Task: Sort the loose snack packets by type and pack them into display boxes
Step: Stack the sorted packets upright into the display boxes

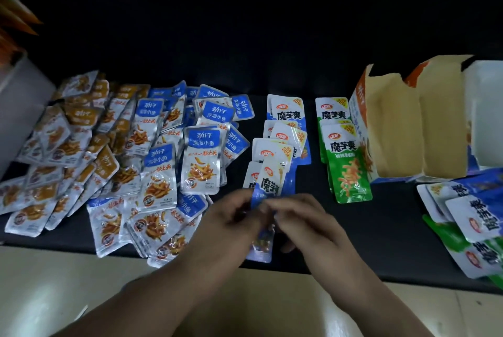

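Both hands meet at the front middle of the dark table. My left hand (231,221) and my right hand (302,223) together grip a small stack of blue konjac packets (265,192), whose tops fan out above my fingers. Behind them lies a row of blue konjac packets (288,121). To its right sits a short stack of green konjac packets (348,162). A big heap of blue fish packets (201,157) and brown fish packets (79,130) covers the left half. An open display box (394,124) stands at the right.
More blue and green packets (471,222) lie at the right front edge. A grey container (21,108) stands at the far left with orange packs above it. A white box (487,110) is behind the display box. The table's front edge (353,272) runs under my wrists.
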Available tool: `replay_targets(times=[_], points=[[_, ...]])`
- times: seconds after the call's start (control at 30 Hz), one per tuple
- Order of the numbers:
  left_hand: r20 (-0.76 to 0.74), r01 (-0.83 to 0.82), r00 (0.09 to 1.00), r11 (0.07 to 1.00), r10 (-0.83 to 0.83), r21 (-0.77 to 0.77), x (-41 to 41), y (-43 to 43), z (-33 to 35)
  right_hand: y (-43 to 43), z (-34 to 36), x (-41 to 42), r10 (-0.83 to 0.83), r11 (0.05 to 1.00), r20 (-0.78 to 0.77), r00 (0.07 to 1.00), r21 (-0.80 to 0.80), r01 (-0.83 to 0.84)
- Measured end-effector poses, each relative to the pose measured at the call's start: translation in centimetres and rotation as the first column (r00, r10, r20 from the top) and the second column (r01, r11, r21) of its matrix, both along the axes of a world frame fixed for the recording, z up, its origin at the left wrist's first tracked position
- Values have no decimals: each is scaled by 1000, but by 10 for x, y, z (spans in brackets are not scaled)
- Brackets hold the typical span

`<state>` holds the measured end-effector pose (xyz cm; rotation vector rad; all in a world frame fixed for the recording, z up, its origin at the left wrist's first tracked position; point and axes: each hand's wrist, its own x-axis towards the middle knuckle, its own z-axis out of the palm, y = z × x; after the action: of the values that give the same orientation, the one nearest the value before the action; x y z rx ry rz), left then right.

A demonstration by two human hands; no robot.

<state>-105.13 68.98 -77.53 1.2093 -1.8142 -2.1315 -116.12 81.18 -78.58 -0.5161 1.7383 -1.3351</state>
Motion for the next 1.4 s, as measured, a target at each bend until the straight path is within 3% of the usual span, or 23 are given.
replay_targets(times=[0.07,0.13,0.27,0.4,0.5,0.6,0.67,0.73,0.83,1.0,1.07,1.2,1.4], points=[[77,-57,995,995,63,-79,0,-2,-8,3,-8,2,-36,997,-141,989,58,44],[168,-81,977,961,128,-266,0,-5,-19,7,-14,-1,-67,989,-254,965,109,97],[383,189,919,752,90,-631,5,-13,-37,16,-8,-9,-52,984,-238,970,154,91],[334,224,940,609,72,-761,2,-9,-29,40,5,-33,-78,969,-278,957,204,139],[246,277,960,588,-135,-760,-22,22,-15,71,10,-63,-75,937,-412,908,283,205],[274,498,856,557,-438,-665,-63,60,5,108,10,-90,-32,871,-527,849,401,282],[345,660,717,430,-606,-616,-97,83,12,137,10,-109,-68,811,-587,806,439,388],[408,734,597,264,-691,-626,-133,106,13,169,7,-129,-240,749,-624,743,369,551],[420,671,562,97,-712,-735,-191,137,7,210,-3,-152,-467,628,-626,625,263,733],[448,640,562,22,-695,-768,-275,186,-28,228,-15,-159,-621,580,-580,527,112,807],[515,687,560,17,-649,-726,-287,195,-42,233,-18,-159,-600,599,-591,539,115,793],[533,633,604,-50,-593,-773,-283,194,-46,243,-19,-160,-481,674,-615,625,197,712],[591,602,589,-189,-551,-776,-267,180,-41,237,-26,-153,-343,738,-725,598,186,649]])
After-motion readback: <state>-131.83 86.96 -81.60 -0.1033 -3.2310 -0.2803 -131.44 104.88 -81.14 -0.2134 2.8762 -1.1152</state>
